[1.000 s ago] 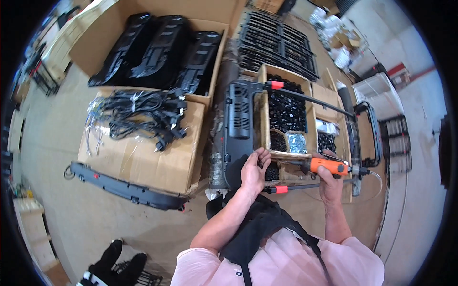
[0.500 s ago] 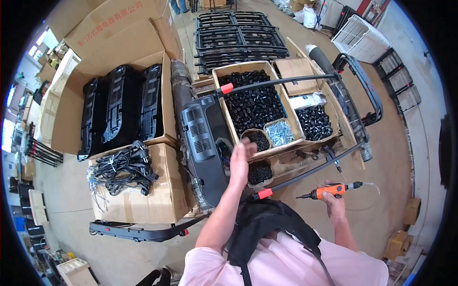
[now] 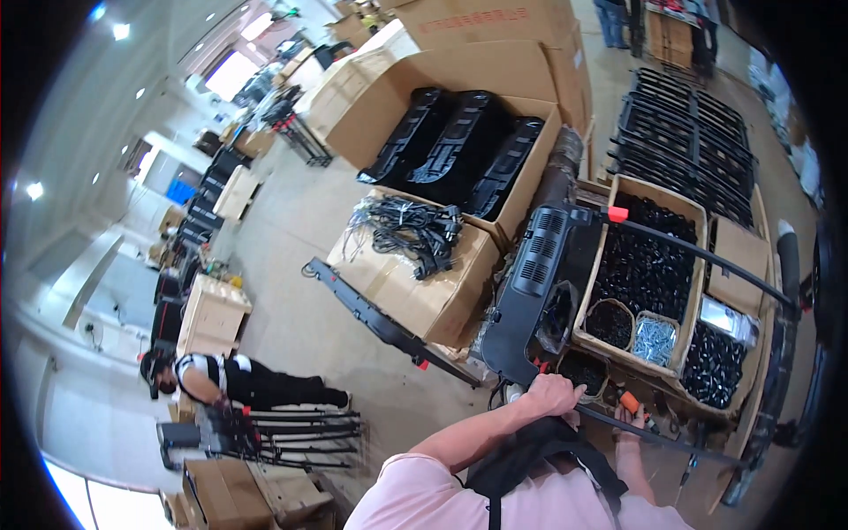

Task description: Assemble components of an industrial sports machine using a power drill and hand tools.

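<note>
My left hand [image 3: 552, 395] is closed at the near end of the black plastic housing [image 3: 521, 305], beside a red end piece. What its fingers hold, if anything, is hidden. My right hand [image 3: 631, 420] grips an orange power screwdriver [image 3: 628, 401], partly hidden, close to the near tube [image 3: 676, 439] of a black metal frame. The far tube [image 3: 702, 254] carries a red end piece [image 3: 617, 214] where it meets the housing. Just beyond my left hand, a small bin [image 3: 584, 371] holds dark screws.
Ahead, a wooden-sided bin [image 3: 649, 256] holds black plastic parts, with silver screws [image 3: 654, 339] in a smaller tub. Black cables [image 3: 411, 231] lie on a carton [image 3: 442, 300]. A curved black bar [image 3: 380, 322] juts out at left. Another person [image 3: 238, 380] bends over black frames further left.
The view has swung left. My left hand has come back from over the screw bins and closed near the frame's end. My right hand has brought the screwdriver inward, closer to my left hand.
</note>
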`<state>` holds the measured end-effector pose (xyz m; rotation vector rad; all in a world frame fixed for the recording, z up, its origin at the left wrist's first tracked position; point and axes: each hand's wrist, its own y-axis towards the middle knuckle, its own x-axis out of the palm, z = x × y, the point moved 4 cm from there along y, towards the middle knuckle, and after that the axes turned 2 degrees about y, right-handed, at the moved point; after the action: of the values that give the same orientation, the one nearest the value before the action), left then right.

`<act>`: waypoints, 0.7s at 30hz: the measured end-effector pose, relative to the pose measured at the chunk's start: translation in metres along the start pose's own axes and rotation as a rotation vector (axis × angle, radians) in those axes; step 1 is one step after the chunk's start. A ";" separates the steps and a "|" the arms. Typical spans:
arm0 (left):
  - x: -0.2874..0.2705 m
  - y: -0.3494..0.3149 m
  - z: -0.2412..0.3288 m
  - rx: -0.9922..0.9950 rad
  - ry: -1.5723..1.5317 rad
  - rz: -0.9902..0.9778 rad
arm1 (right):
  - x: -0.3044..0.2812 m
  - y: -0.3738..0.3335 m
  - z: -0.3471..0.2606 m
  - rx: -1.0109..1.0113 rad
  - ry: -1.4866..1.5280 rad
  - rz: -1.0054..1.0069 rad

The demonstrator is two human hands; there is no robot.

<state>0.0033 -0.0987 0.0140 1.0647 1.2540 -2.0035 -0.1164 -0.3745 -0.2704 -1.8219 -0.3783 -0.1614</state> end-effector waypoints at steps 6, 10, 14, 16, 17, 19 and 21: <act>-0.001 0.004 0.006 -0.126 -0.123 0.002 | -0.001 -0.010 -0.023 0.576 -0.626 -0.718; -0.006 -0.008 -0.005 -0.200 -0.174 -0.046 | 0.039 -0.163 -0.042 0.228 -1.275 -0.463; -0.007 -0.005 0.001 -0.187 -0.175 0.050 | 0.111 -0.261 -0.105 -0.093 -1.925 -0.827; -0.005 -0.006 0.000 -0.189 -0.191 0.114 | 0.150 -0.305 -0.120 0.431 -1.906 -0.797; -0.007 -0.008 0.002 -0.182 -0.199 0.120 | 0.178 -0.297 -0.123 0.101 -1.763 -0.974; -0.007 -0.016 -0.001 -0.189 -0.205 0.168 | 0.235 -0.250 -0.142 -0.530 -1.579 -0.978; -0.003 -0.020 -0.003 -0.224 -0.213 0.194 | 0.312 -0.228 -0.161 -0.921 -1.694 -1.042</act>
<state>-0.0094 -0.0873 0.0257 0.8097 1.1814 -1.7340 0.1123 -0.4202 0.0769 -1.9670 -2.7722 0.6861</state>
